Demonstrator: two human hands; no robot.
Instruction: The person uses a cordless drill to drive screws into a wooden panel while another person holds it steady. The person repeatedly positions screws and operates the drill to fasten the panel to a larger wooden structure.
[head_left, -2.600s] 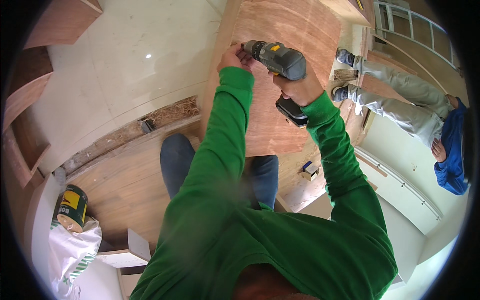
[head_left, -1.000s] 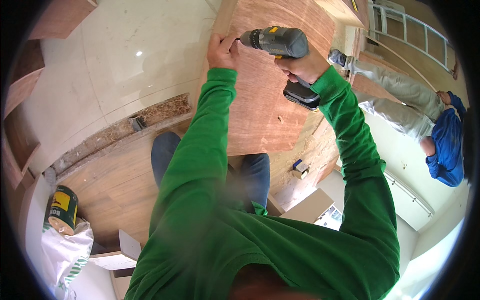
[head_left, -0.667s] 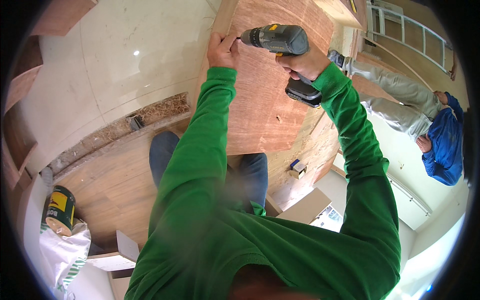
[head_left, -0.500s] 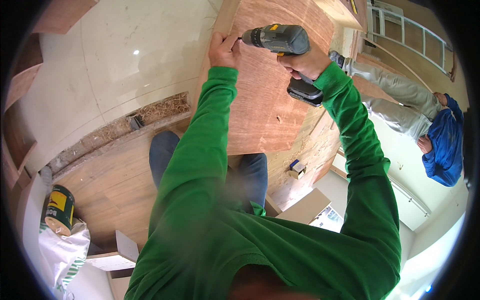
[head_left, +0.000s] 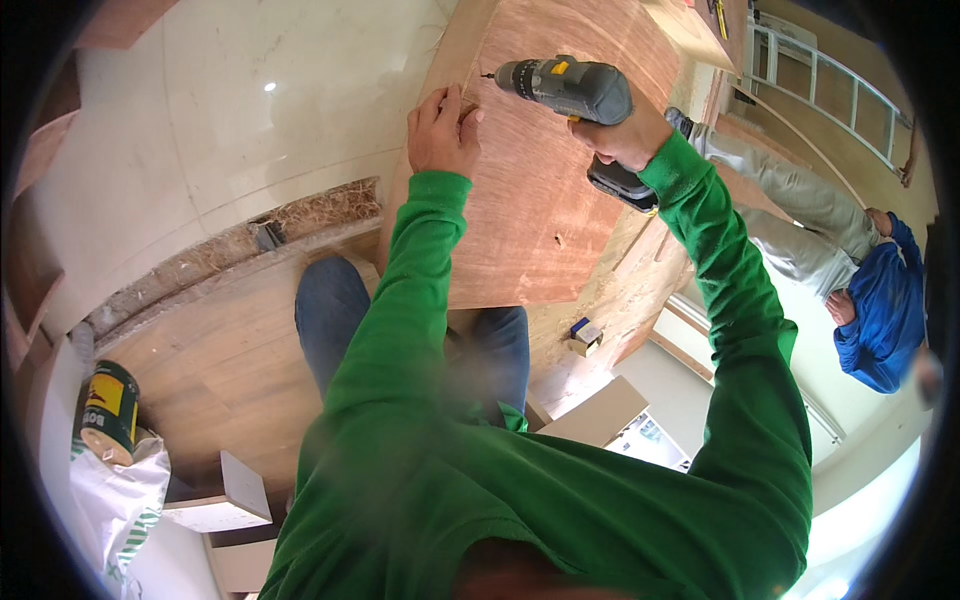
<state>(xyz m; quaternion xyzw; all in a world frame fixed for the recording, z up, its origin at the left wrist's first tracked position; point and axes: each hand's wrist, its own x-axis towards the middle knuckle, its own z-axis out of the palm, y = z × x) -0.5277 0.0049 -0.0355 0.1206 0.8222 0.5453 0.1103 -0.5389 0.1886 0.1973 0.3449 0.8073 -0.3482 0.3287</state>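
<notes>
A grey and black cordless drill (head_left: pixel 565 88) is gripped in my right hand (head_left: pixel 630 135), its bit pointing left over the panel's edge. My left hand (head_left: pixel 445 135) rests on the edge of a reddish-brown plywood panel (head_left: pixel 540 190), fingers a little bent and spread, with the thumb apart. The bit's tip is just above and to the right of those fingers. Whether the tip touches the wood, or a screw sits there, is too small to tell. The panel lies in front of my knees.
At right stands a person in a blue top (head_left: pixel 885 310), near a metal ladder (head_left: pixel 830 85). A small open box (head_left: pixel 586 338) lies right of my knees. At lower left a dark green can (head_left: pixel 110 410) rests by a white bag (head_left: pixel 120 500). A debris-filled gap (head_left: pixel 270 230) crosses the floor.
My left hand has drawn back from the drill's bit, its pinch opening onto the panel edge. The drill in my right hand has shifted slightly right and down.
</notes>
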